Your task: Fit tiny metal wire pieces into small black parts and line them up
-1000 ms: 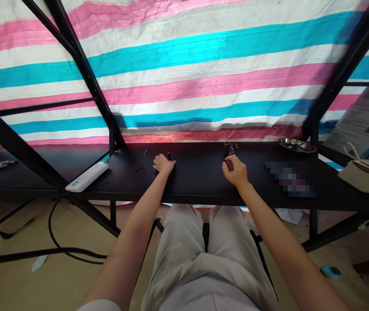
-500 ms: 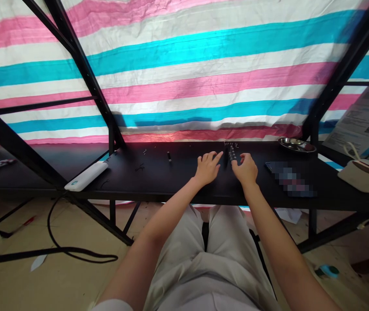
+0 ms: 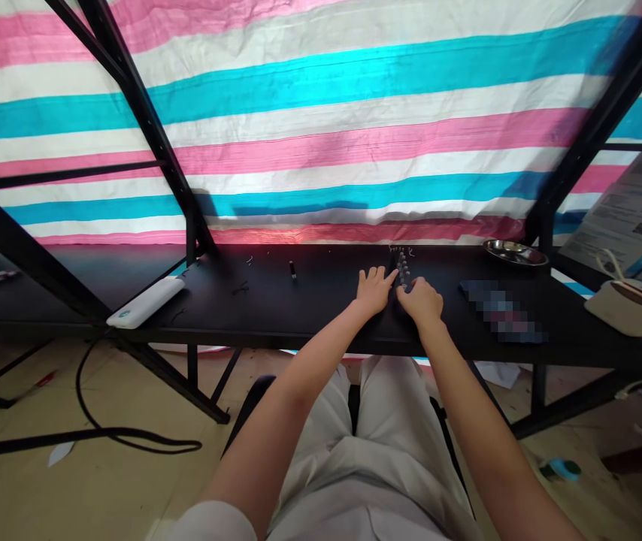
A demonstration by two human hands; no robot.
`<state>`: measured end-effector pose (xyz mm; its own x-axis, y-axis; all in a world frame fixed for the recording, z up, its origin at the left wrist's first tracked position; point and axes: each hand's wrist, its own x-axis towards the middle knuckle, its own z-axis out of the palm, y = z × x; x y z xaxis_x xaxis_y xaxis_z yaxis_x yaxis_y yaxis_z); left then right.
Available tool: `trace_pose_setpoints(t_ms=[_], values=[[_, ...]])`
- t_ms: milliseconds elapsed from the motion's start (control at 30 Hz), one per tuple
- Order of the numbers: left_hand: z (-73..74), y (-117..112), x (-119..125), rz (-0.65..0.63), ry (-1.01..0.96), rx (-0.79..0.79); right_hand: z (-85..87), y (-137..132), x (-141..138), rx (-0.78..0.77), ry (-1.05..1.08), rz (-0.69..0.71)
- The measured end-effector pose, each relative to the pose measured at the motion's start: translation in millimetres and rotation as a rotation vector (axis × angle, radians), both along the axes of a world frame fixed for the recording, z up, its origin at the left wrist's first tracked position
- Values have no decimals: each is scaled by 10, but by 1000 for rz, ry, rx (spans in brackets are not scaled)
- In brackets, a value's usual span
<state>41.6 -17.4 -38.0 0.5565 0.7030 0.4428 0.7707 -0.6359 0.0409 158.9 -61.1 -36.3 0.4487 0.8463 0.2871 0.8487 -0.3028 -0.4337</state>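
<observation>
Both arms (image 3: 292,402) stretched forward, hands near each other.
Left hand (image 3: 374,291) palm down, fingers fanned, index extended; right hand (image 3: 422,302) with fingers bent, thumb turned inward.

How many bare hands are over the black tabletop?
2: the left hand, at the left side of the row of small round pieces, and the right hand, by that row's near end. No other hand shows there.

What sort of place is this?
Probably a makeshift workshop or assembly corner, though I can't be sure. Pointers: the striped plastic sheet hung behind like a wall, the long black bench with its dark frame, and the cluster of small parts by the hands.
</observation>
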Motion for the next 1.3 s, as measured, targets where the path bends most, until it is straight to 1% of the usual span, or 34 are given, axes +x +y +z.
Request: trace_pose_setpoints(t_ms=[167, 300, 400, 500, 600, 700, 767, 867, 1000, 1067, 1167, 1233, 1300], values=[[31, 8, 34, -5, -37, 31, -35, 11, -1, -4, -49, 16], [82, 23, -42, -16, -61, 79, -55, 30, 15, -26, -73, 28], [116, 56, -217, -20, -116, 68, -69, 48, 31, -40, -92, 40], [147, 105, -487, -12, -193, 40, -84, 70, 47, -64, -93, 44], [165, 140, -767, 57, -289, 38, -98, 95, 57, -79, -84, 41], [144, 130, -968, 133, -397, 40, -106, 122, 62, -80, -61, 34], [109, 97, -1046, 174, -473, 43, -107, 141, 69, -85, -35, 26], [59, 38, -1097, 215, -567, 51, -109, 167, 91, -93, -11, 17], [48, -7, -1112, 197, -617, 85, -122, 169, 100, -109, -12, 20], [59, -14, -1113, 178, -614, 90, -127, 150, 60, -106, -39, 78], [69, -19, -1110, 162, -611, 84, -109, 123, -70, -71, -143, 271], [67, -22, -1109, 144, -615, 90, -72, 123, -182, -67, -222, 375], [60, -24, -1108, 123, -621, 99, -16, 141, -290, -72, -296, 432]])
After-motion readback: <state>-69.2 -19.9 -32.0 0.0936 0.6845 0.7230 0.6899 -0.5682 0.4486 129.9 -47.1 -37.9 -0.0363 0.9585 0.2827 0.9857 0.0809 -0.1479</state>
